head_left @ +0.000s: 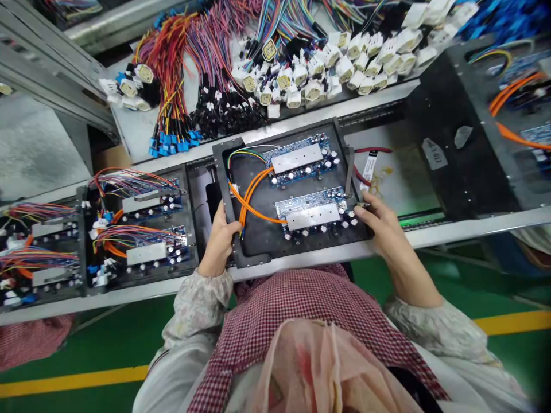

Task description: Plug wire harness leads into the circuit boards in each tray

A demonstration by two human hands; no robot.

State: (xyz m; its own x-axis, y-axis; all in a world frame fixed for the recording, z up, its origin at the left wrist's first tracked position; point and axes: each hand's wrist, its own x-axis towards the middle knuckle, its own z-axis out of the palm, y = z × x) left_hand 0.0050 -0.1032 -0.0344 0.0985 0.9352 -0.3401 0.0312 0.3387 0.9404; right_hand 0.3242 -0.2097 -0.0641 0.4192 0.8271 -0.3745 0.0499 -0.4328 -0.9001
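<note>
Two bare hands hold a black tray [258, 248] by its opposite walls: the left hand [218, 244] is closed around the left edge, its thumb at the ends of the orange cables [249, 198], and the right hand [383, 232] grips the right edge close to the near right corner, thumb inside and fingers outside. The tray sits across the conveyor line [142, 291], its near edge along the line's near rail. Inside it lie two blue circuit boards, each topped by a silver heat sink: the upper board [297, 158] near the far edge, the lower board [312, 218] toward the near right corner. Thin coloured wires [247, 152] curve from the upper board to the far left corner, and a grey bar [349, 172] stands at the right edge. Just beyond that edge lies a red-handled tool [381, 149]. Farther left on the line stands a filled tray [191, 201]; to the right, a tall black case [439, 103]. Past the far rail, a shelf [129, 132] bears wire bundles with blue connectors [170, 140] by its near left corner and white connectors [314, 89] along its near edge.
</note>
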